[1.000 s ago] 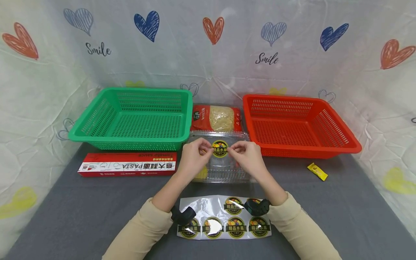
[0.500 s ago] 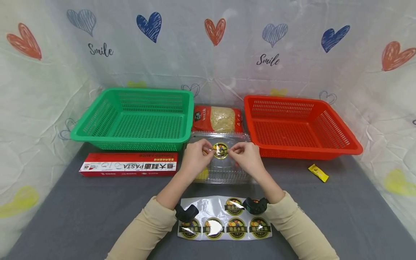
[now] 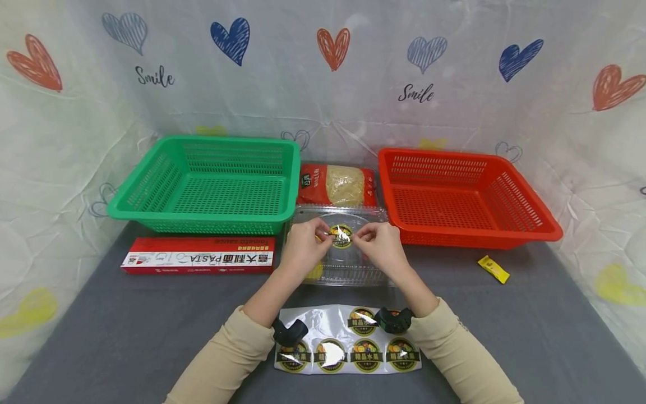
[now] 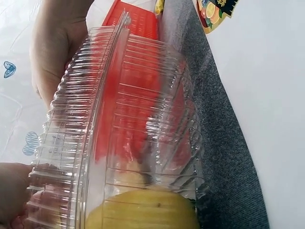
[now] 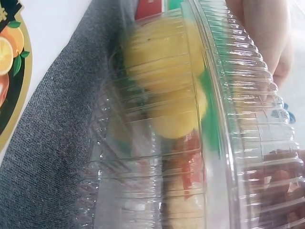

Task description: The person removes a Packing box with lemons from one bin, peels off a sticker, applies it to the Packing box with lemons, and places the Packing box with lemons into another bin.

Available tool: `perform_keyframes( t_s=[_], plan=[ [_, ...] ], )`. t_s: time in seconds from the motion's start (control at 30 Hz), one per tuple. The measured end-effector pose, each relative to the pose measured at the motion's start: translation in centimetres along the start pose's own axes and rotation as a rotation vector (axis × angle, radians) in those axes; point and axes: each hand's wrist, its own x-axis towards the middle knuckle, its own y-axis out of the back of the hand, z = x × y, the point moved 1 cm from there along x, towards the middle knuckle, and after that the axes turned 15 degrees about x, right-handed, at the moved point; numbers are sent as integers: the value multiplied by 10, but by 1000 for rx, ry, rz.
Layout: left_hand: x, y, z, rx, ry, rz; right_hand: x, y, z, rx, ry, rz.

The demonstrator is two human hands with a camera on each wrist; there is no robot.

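- On the left, the left hand (image 3: pixel 304 241) has its fingertips together, pinching the left edge of the round fruit label (image 3: pixel 341 236).
- In the middle, over the last second, the label tips flatter and sits slightly lower in the head view, glare now crossing its print. I judge this as fine alignment with the lid (image 3: pixel 344 257), with placement not yet finished.
- The label is over the clear clamshell container (image 3: pixel 348 275), between the 2 hands; whether it touches the lid, I cannot tell. The container looks closed, with yellow fruit (image 5: pixel 164 52) inside at its left end.
- Nearer the person, the label sheet (image 3: pixel 325 322) lies on the bench (image 3: pixel 126 325).
- On the right, the right hand (image 3: pixel 381 241) mirrors the left, thumb and finger clamped on the label's right edge.
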Motion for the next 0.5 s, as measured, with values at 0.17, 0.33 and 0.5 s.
perform_keyframes(
  t_s=[0.17, 0.33, 0.5],
  plan=[
    [-1, -1, 0, 13, -9, 23, 1, 0, 1, -8, -2, -1],
    [-1, -3, 0, 35, -17, 33, 0, -1, 1, -21, 6, 11],
    [-1, -2, 2, 55, -25, 40, 0, -2, 2, -28, 25, 17]
  ],
)
